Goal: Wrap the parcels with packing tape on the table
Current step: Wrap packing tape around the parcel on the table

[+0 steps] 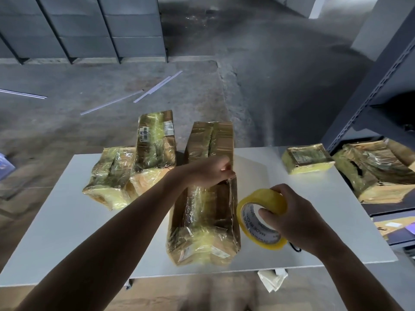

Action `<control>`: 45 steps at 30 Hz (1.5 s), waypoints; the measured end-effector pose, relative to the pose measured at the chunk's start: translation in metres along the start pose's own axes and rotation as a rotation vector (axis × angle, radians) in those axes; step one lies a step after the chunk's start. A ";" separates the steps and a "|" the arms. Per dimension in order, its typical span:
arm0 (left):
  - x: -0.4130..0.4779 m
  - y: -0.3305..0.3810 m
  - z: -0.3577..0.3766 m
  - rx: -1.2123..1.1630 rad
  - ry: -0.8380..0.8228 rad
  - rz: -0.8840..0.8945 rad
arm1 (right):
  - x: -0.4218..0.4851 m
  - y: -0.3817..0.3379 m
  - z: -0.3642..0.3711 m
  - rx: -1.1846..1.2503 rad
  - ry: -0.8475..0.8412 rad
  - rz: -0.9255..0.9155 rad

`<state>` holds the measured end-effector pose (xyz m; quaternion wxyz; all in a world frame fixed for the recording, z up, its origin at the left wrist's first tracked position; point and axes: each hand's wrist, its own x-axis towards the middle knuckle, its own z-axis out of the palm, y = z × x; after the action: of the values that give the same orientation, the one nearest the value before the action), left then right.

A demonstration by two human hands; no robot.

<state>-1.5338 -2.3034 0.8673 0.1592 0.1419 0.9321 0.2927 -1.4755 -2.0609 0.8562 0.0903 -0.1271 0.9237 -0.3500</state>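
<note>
At the left of the white table, a near-left parcel and a far-left parcel, touching, both glossy with tape. In the middle, a long parcel lying near to far. Over its right edge, the left hand, fingertips pinched on a clear tape strip. Just right, a yellow tape roll gripped by the right hand, thumb in the core, fingers curled over the rim. Far right, a small parcel; beyond the table edge, a grey shelf rack with a shelf parcel.
</note>
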 end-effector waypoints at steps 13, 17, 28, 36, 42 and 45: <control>-0.034 -0.021 -0.021 -0.323 0.368 -0.022 | 0.031 -0.037 -0.018 -0.093 0.062 -0.159; -0.062 -0.036 -0.006 -0.545 0.468 -0.172 | 0.054 -0.061 -0.020 -0.257 -0.045 -0.280; -0.092 -0.061 0.005 -0.560 0.771 -0.354 | 0.090 -0.092 -0.017 -0.794 -0.179 -0.487; -0.105 -0.073 0.008 -1.203 0.597 -0.334 | 0.100 -0.093 -0.017 -0.631 -0.244 -0.514; -0.101 -0.072 -0.005 -1.365 0.560 -0.353 | 0.103 -0.089 -0.014 -0.485 -0.247 -0.552; -0.102 -0.069 -0.011 -1.405 0.528 -0.326 | 0.105 -0.093 -0.017 -0.511 -0.257 -0.549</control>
<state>-1.4569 -2.4003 0.8568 0.0251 -0.2062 0.5435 0.8133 -1.5641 -2.1493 0.9226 0.0737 -0.4306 0.8939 -0.1010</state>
